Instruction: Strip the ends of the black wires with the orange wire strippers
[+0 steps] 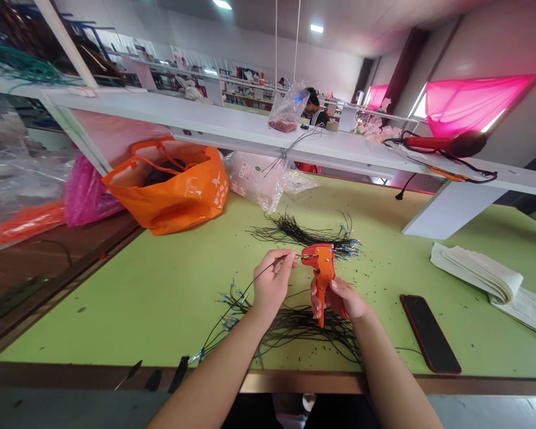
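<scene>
From the head camera, your right hand (339, 301) is clamped round the handles of the orange stripper (322, 271), holding it upright above the green table (161, 286). Your left hand (272, 283) pinches a thin black wire (245, 292) between finger and thumb and holds its end level with the tool's head. The wire tip looks to be at or just inside the tool's mouth; whether it is seated there is too small to tell.

This looks like the stripping step, one wire at a time. As a judgement, the next move calls for keeping the wire straight and steady in the mouth while you squeeze the handles, and not letting the slack strand sag and pull out.

The wire is fine, limp and dark, trailing down to your left toward the table edge. Under your hands lies a loose pile (295, 328) of the same wires, some with small blue ends. A second bundle (308, 235) lies fanned out just beyond the tool, also blue-tipped. Tiny dark scraps dot the matte green surface.

Well apart to the right lie a flat black phone (430, 333) and folded white cloth (477, 271). A glossy orange bag (174, 190) slumps at the back left.
</scene>
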A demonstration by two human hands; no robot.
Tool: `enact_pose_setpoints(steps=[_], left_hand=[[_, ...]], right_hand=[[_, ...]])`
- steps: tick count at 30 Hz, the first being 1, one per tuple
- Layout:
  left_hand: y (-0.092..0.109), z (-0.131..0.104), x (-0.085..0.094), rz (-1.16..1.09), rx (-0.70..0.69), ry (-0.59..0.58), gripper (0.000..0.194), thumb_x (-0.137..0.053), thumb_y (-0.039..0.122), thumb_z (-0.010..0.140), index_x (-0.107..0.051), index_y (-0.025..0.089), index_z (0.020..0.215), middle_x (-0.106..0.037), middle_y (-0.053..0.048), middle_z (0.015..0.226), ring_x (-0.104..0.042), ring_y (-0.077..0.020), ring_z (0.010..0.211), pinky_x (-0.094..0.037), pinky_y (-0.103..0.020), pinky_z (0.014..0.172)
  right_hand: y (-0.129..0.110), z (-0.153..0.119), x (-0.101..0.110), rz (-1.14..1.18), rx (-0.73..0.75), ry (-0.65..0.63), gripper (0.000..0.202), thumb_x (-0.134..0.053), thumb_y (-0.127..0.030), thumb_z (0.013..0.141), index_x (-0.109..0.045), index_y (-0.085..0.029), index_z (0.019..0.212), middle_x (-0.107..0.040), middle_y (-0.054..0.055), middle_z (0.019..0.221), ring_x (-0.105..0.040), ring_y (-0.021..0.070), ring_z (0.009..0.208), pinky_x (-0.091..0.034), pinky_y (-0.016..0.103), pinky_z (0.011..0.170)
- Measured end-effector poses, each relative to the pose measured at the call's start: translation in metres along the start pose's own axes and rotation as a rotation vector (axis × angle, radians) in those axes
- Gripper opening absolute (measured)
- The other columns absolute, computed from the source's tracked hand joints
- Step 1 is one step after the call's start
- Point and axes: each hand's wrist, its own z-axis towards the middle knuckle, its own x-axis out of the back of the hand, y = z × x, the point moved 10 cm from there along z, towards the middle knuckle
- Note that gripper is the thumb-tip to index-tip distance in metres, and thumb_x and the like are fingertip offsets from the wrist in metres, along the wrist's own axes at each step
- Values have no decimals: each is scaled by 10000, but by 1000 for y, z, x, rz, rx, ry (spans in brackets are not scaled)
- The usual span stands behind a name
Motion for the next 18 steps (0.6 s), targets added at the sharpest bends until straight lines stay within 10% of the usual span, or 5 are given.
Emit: enact_pose_setpoints(steps=[18], left_hand=[[-8, -1, -7, -78, 90, -43, 312, -763, 478, 825, -696, 173, 835, -723, -48, 773, -694, -166, 714, -586, -270, 695]], right_hand=[[-2, 1, -3, -19, 1, 19, 457, -687, -576, 898, -626, -128, 967, -672, 34, 712, -692, 181, 622, -567, 306, 608]])
